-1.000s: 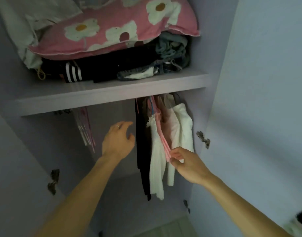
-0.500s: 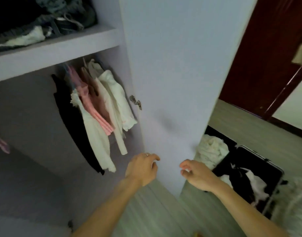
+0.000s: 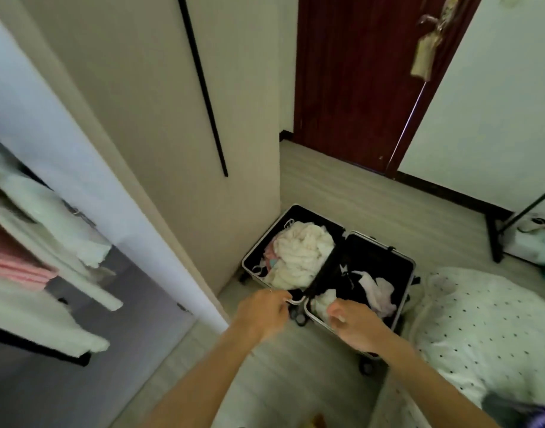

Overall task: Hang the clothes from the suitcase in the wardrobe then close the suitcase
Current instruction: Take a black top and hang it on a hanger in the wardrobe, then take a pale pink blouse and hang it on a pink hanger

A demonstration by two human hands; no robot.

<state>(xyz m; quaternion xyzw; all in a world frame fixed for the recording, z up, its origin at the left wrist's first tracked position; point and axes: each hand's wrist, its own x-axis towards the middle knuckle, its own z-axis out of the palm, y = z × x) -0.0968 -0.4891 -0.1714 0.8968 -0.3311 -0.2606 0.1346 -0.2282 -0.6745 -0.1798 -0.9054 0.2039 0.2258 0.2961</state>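
An open black suitcase (image 3: 400, 267) lies flat on the floor beside the wardrobe. Its left half holds a cream bundle of clothes (image 3: 302, 254); its right half holds a pale lilac garment (image 3: 377, 293) and a white piece near the front. My left hand (image 3: 262, 313) hovers above the suitcase's near corner with fingers loosely curled and nothing in them. My right hand (image 3: 357, 324) hangs over the front rim of the right half, fingers bent, holding nothing. White and pink clothes (image 3: 33, 257) hang in the wardrobe at the far left.
The open wardrobe door (image 3: 89, 168) stands between the hanging clothes and the suitcase. A dark red room door (image 3: 357, 81) is behind. A white dotted bed cover (image 3: 487, 329) lies at the right, a black metal stand (image 3: 496, 239) beyond it. Pale wood floor (image 3: 295, 375) lies below my arms.
My view has swung right and down from the wardrobe interior to the suitcase. My right hand let go of the pink garment, and both hands dropped toward the suitcase's front edge.
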